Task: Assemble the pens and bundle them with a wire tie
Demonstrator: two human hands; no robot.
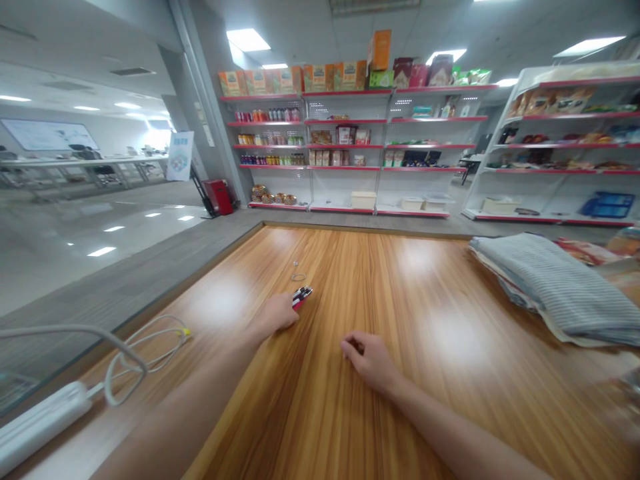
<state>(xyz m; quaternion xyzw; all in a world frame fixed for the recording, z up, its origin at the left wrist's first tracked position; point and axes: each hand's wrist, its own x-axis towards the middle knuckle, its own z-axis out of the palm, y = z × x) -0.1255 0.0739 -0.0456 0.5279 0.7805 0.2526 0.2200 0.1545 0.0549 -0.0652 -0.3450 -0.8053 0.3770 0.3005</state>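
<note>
My left hand (281,313) is closed around a bundle of pens (301,296), low over the wooden table (330,400). Their dark and whitish ends, with some red below, stick out past the fingers; the rest is hidden in the hand. Just beyond them lies a thin loop (299,277), perhaps a rubber band or wire, with a tiny piece (295,263) behind it. Nearer to me and to the right, my right hand (369,357) hovers at or just above the tabletop. Its fingers are curled in, thumb close to the forefinger, and nothing shows in them.
A white power strip (45,427) with a coiled cable (150,347) lies at the table's left edge. Folded striped cloths (555,287) are stacked at the right, beside some packages (587,252). Stocked shelves (345,168) stand beyond the far edge.
</note>
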